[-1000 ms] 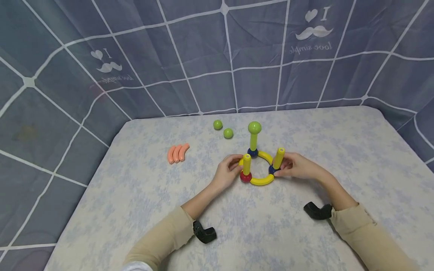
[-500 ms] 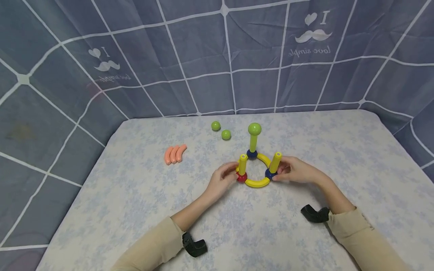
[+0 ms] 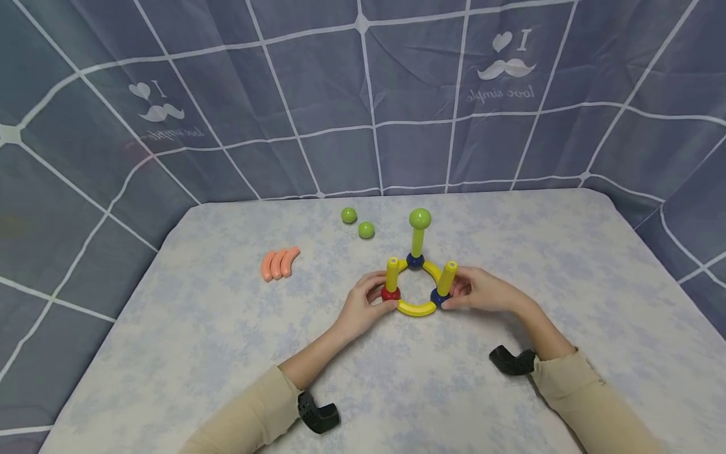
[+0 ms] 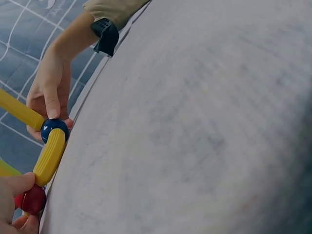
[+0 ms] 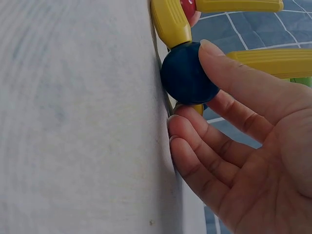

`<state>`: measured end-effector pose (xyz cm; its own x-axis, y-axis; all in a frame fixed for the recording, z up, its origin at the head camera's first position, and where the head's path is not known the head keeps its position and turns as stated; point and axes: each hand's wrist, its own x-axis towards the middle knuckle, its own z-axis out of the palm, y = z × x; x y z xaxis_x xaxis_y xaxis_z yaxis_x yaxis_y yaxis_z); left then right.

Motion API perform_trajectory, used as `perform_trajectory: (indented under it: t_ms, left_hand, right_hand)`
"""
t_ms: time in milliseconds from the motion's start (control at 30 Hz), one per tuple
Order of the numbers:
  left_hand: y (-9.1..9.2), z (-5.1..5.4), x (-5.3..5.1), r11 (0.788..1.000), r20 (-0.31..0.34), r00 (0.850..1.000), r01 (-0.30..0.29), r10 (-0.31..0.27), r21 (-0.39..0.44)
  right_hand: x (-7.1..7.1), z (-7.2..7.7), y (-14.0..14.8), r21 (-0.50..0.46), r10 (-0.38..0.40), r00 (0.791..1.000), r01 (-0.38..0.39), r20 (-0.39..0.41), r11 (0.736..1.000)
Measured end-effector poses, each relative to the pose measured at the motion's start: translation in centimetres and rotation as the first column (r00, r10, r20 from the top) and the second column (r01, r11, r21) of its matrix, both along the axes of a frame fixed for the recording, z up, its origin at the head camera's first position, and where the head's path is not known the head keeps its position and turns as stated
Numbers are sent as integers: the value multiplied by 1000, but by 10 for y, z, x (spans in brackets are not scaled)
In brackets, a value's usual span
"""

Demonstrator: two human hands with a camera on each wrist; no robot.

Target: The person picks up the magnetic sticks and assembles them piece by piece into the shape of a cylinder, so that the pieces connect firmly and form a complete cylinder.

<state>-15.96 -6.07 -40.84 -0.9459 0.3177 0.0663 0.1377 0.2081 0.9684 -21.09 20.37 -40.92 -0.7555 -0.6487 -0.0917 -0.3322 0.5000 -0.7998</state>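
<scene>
A ring of curved yellow pieces (image 3: 416, 309) joined by balls lies on the table. My left hand (image 3: 363, 306) pinches the red ball (image 3: 391, 294) at its left corner, thumb in front; a yellow rod (image 3: 392, 275) stands on that ball. At the right corner my right hand (image 3: 490, 291) grips the blue ball (image 5: 189, 73) between thumb and fingers, under a slightly tilted yellow rod (image 3: 447, 278). From another blue ball (image 3: 415, 261) at the back rises a light green rod (image 3: 417, 243) topped by a green ball (image 3: 420, 219).
Two loose green balls (image 3: 348, 215) lie behind the ring, to its left. Several orange curved pieces (image 3: 276, 264) rest side by side farther left on the patterned table (image 3: 227, 340). A blue-grey curtain (image 3: 317, 94) with white lines hangs behind the table.
In the head view the ring and both hands have shifted left, along with the whole scene. The left hand has moved from the ring's left side onto the red ball.
</scene>
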Motion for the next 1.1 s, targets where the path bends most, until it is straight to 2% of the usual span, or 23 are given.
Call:
perform_trajectory:
  t_ms: [100,300,400,433,567,633,667,733,867,967,1100]
  left_hand:
    - [1,-1,-1,1000,6,1000,-15,15,13]
    - [-11,1,-1,998,2,998,-60,60,-13]
    - [-7,1,-4,998,-21,998,-53,53,-33]
    - [-6,-3,-7,998,-33,998,-53,52,-37]
    - [0,-6,-13,999,-35,999,-30,30,-13]
    - [1,-4,-15,1000,-33,999,-21,21,-4]
    - [2,1,-14,1000,-29,999,-15,15,1]
    - [2,4,-14,1000,-29,1000,-10,10,-1]
    - [-2,4,-16,1000,-13,1000,13,-13,-11]
    - [-8,-2,-25,997,13,997,72,-72,-7]
    - [-18,-14,-47,993,54,992,113,-114,24]
  right_hand:
    - [0,1,0,0,-3,1000,3,8,1000]
    - [-4,3,-16,-13,23,1000,-23,5,1000]
    - [-3,4,-12,3,27,1000,-27,4,1000]
    - [-3,4,-10,6,30,1000,-30,7,1000]
    - [0,5,-3,-1,48,999,-48,22,999]
    - [2,5,-2,-11,58,998,-58,22,998]
    - [2,5,-1,-17,61,998,-61,20,998]
    - [3,5,-2,-23,65,998,-65,19,998]
    - [4,5,-3,-31,64,998,-63,20,998]
    - [4,5,-3,-24,57,998,-57,23,998]
    - [4,6,-1,-6,55,998,-55,14,998]
